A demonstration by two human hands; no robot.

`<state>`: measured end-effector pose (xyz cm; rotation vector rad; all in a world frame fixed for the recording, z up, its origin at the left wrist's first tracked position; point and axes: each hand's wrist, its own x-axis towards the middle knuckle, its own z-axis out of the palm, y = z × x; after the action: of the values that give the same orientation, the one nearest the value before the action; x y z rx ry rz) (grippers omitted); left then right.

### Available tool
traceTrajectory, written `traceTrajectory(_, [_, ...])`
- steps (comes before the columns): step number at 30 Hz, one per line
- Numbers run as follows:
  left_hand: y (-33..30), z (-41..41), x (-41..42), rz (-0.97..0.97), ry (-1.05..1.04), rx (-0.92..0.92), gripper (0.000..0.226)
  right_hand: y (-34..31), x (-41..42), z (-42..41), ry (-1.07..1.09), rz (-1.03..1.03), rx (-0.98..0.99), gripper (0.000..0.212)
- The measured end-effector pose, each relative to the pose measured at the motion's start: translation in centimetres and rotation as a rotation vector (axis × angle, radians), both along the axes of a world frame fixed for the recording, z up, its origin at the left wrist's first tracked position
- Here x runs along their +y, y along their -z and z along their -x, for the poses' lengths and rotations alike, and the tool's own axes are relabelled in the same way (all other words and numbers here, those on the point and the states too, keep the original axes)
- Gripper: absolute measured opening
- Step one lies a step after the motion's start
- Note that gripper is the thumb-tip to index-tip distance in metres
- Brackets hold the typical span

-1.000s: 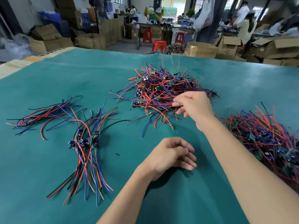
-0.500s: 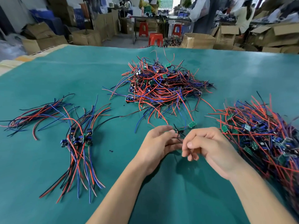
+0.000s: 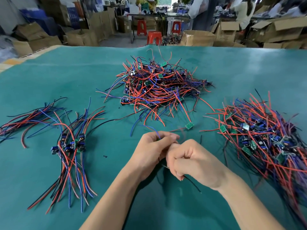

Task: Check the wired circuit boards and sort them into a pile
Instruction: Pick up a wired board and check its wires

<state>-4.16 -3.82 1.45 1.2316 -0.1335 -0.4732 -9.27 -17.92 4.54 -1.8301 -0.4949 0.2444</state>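
While both hands worked close together near the front of the green mat (image 3: pixel 49 77), the left hand (image 3: pixel 149 151) pinched a blue lead (image 3: pixel 152 130) between curled fingers and the right hand (image 3: pixel 196 161) was clenched round a thin black wire (image 3: pixel 192 181) that trailed out below it toward the wrist. The small green board (image 3: pixel 189 125) these leads seemed to belong to lay just beyond the knuckles, apart from the tangled heap (image 3: pixel 159 87) at the middle of the mat and from the loose pile (image 3: pixel 265 140) on the right; whether it rested on the cloth or hung just above it could not be told. The likeliest trouble, I judged, was snagging: the leads were long, limp and springy, and a red one from the heap ran right up to the board, so a pull could drag neighbours along or strain a solder joint. A hasty check could also send a faulty piece to the sorted bundle (image 3: pixel 71 146) on the left, where boards lay side by side with wires combed roughly one way. The mat looked soft and slightly napped, the insulation smooth and glossy in red, blue and black, the boards flat, rectangular and stiff.
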Motion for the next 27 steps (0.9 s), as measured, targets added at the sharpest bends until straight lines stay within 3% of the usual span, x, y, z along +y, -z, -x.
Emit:
traceTrajectory(5, [0.1,-0.4,0.2,0.158,-0.025,0.074,0.021,0.2,-0.8,-0.4,0.085,0.027,0.062,0.024])
traceTrajectory(8, [0.1,-0.9,0.5,0.256,-0.081,0.138,0.023,0.4,-1.5,-1.0,0.249,-0.067,0.170,0.021])
traceTrajectory(13, [0.1,-1.1,0.7,0.383,-0.095,0.153,0.030,1.4,-1.1,-1.2,0.447,-0.028,0.203,0.017])
traceTrajectory(19, [-0.1,-0.3,-0.1,0.252,-0.014,0.127,0.031,2.0,1.2,-0.9,0.474,-0.225,0.179,0.009])
traceTrajectory(27, [-0.2,0.2,-0.6,0.175,0.032,0.071,0.051,2.1,1.8,-1.0,0.491,-0.304,0.081,0.024])
